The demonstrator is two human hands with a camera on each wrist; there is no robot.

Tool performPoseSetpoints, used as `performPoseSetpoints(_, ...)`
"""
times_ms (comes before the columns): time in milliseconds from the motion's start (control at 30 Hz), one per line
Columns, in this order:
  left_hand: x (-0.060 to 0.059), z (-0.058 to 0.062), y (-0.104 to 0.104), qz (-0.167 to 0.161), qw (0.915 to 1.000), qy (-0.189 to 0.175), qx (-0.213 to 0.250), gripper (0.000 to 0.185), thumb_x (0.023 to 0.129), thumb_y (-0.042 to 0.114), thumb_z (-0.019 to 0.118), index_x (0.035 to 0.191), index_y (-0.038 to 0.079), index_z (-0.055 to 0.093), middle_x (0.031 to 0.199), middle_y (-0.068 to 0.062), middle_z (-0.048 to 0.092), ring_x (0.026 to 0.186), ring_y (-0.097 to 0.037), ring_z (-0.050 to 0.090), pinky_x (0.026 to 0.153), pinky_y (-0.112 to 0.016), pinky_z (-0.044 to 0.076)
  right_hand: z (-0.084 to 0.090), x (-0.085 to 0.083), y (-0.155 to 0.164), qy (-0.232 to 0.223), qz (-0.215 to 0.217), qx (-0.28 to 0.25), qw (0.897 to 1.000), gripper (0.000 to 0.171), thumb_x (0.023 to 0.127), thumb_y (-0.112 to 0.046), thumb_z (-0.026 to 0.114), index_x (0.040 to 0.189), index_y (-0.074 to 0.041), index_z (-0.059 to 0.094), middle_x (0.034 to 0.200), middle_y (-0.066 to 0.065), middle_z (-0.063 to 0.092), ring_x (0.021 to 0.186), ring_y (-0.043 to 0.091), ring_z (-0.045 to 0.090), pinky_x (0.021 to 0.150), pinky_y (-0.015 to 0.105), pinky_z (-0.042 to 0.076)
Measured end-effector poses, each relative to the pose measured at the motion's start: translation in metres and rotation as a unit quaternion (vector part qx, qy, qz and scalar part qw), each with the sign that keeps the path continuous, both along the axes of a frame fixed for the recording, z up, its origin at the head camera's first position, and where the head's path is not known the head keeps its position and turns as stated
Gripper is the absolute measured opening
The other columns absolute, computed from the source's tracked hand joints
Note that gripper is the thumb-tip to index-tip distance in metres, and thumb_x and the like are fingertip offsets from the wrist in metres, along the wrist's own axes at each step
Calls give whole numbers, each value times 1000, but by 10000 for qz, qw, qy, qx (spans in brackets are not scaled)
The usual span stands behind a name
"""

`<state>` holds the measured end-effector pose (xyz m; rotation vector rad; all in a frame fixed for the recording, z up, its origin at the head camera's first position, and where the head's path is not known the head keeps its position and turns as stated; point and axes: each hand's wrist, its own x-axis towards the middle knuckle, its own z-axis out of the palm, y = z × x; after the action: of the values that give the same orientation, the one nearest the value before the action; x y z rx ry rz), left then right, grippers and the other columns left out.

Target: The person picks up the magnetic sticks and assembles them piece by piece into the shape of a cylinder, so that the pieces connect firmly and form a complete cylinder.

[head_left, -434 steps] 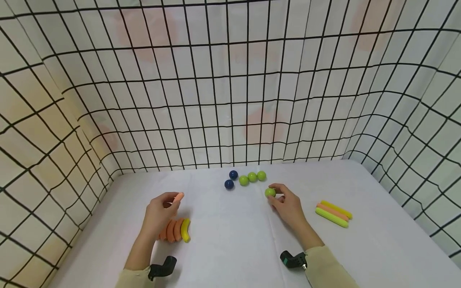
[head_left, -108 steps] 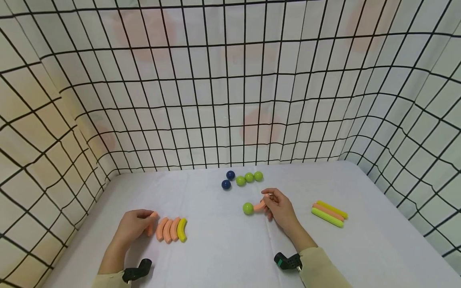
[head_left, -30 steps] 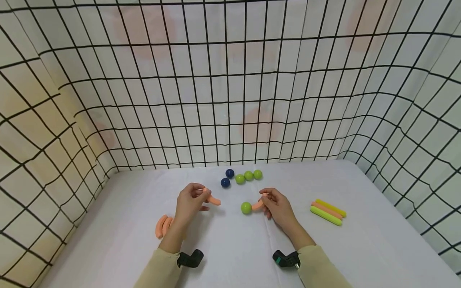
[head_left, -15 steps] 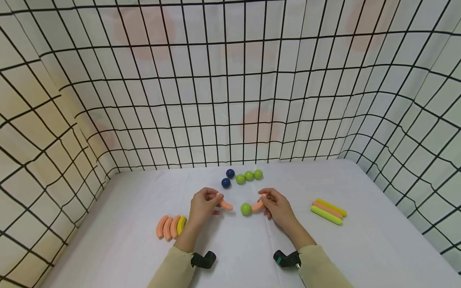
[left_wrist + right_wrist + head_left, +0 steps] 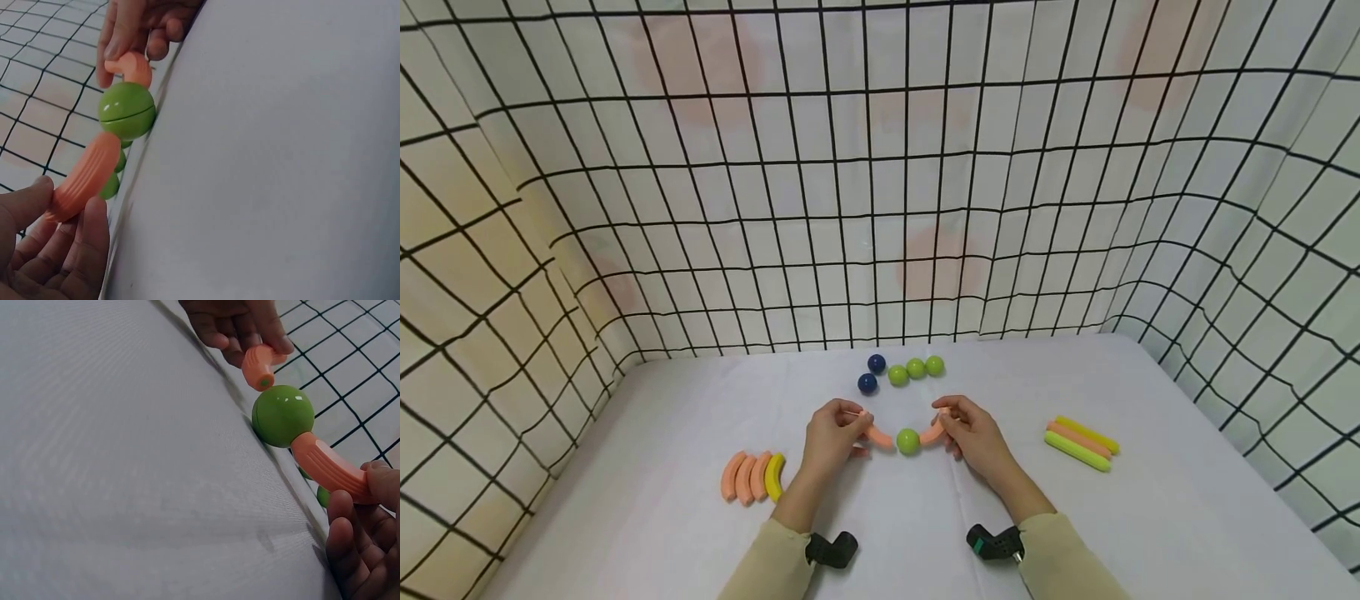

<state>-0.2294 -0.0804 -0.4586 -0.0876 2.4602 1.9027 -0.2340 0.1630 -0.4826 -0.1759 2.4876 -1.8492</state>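
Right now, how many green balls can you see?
4: one green ball between the curved orange pieces in the left hand and right hand; three more green balls in a row farther back, right of the blue balls.

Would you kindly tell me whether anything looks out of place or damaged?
Nothing stands out: the row of curved pieces and the rods lie neatly, and the left hand and right hand each pinch an orange piece beside a green ball.

Black-gridded wall (image 5: 850, 192) behind white table (image 5: 1165, 500)
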Motion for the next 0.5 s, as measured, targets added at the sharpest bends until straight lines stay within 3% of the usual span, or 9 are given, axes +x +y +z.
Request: performPoseSetpoints(500, 0, -7, 1, -36, 9996, -83, 279, 26, 93, 15, 71, 112, 2, 61, 96, -11, 69, 72, -13, 66, 63, -31, 61, 0, 0, -1, -35, -15, -4, 10000, 24, 102, -17, 58, 125, -13, 62, 103, 12, 65, 64, 13, 53, 50, 23, 47)
